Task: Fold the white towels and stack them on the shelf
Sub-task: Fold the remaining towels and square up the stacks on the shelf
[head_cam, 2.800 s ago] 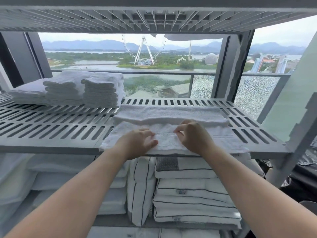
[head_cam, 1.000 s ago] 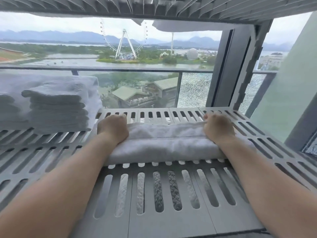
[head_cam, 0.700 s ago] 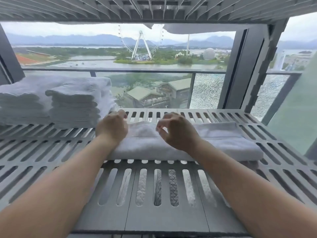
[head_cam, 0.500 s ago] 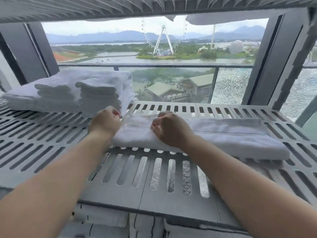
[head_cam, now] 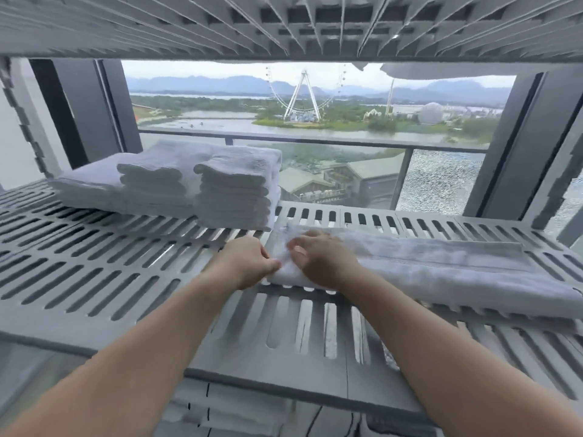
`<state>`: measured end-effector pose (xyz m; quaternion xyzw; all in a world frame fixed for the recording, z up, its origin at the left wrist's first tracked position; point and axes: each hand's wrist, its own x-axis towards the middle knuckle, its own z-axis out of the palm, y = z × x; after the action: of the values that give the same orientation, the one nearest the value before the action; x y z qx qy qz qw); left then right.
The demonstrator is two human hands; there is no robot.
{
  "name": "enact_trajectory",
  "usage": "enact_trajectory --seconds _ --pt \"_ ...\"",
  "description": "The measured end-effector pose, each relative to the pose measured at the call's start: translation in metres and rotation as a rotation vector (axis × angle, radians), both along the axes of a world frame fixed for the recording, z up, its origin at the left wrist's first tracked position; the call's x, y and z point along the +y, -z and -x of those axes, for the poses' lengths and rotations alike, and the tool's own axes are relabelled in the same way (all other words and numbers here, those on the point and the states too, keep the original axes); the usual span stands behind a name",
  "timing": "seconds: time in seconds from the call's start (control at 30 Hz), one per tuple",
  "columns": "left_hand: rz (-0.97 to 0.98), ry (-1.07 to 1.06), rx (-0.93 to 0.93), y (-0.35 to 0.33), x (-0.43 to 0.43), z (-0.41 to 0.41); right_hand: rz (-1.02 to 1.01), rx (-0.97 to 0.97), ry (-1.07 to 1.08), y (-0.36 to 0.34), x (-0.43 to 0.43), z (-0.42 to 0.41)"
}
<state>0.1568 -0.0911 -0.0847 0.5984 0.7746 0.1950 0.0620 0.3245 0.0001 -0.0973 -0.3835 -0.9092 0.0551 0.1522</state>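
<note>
Gripping is confirmed at one end of the white towel [head_cam: 441,269], which lies on the slotted shelf [head_cam: 94,272] as a long narrow band running away to the right of the stack of folded towels [head_cam: 233,190], its near end just in front of and beside that stack but not touching it. The left hand [head_cam: 244,263] has its fingers curled and its thumb against the end edge closest to the stack, pinching the cloth there. The right hand [head_cam: 318,263] sits on top of the same end, a little farther from the stack, fingers bent and apparently nipping the upper layer; the exact hold is partly hidden by the knuckles. Changes noted: a few seconds ago the towel lay wider at the front lip of the shelf with both hands at its middle; a second ago it was already doubled lengthwise with one hand at each end; since then the right hand has crossed from the far end to join the left. Assessment: the lengthwise fold is finished and the crosswise fold is about to start from the stack-side end. The towel is not yet on the stack, so folding and placement of this piece remain outstanding.
</note>
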Motion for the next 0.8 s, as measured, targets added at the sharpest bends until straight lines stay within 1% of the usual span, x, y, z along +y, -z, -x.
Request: enact_trajectory --seconds 0.1,0.2,0.23,0.3,0.37,0.43,0.5,0.57,0.6,0.67,0.7,0.73,0.8 --pt "0.030 0.031 0.011 -0.006 0.008 0.007 0.085 -0.102 -0.050 0.004 0.001 0.005" --pt "-0.011 0.014 -0.005 -0.009 0.021 0.015 0.113 -0.108 -0.059 0.004 0.000 0.004" --pt "-0.014 0.008 -0.002 -0.009 0.027 0.016 0.120 -0.071 -0.057 0.003 -0.003 0.004" --pt "0.002 0.006 0.001 -0.009 0.039 0.013 0.100 0.105 -0.040 0.002 -0.011 0.002" --pt "0.044 -0.023 -0.012 -0.008 0.050 0.006 -0.030 0.333 0.029 -0.001 -0.018 -0.006" --pt "0.107 -0.054 0.054 -0.007 0.057 -0.002 -0.205 0.420 0.183 -0.008 -0.019 -0.019" --pt "0.161 -0.068 0.173 -0.008 0.059 -0.008 -0.310 0.376 0.364 -0.018 -0.012 -0.038" --pt "0.207 -0.053 0.211 -0.008 0.064 -0.012 -0.272 0.203 0.543 -0.025 0.001 -0.061" --pt "0.225 -0.043 0.206 -0.008 0.067 -0.013 -0.196 0.092 0.620 -0.024 0.008 -0.072" --pt "0.228 -0.026 0.198 -0.008 0.070 -0.013 0.034 -0.073 0.701 -0.015 0.016 -0.087" --pt "0.217 -0.023 0.197 -0.007 0.071 -0.012 0.131 -0.111 0.704 -0.007 0.018 -0.091" --pt "0.204 -0.025 0.189 -0.007 0.072 -0.012 0.184 -0.125 0.698 0.000 0.020 -0.092" --pt "0.189 -0.024 0.152 -0.006 0.072 -0.010 0.202 -0.140 0.688 0.008 0.025 -0.090"
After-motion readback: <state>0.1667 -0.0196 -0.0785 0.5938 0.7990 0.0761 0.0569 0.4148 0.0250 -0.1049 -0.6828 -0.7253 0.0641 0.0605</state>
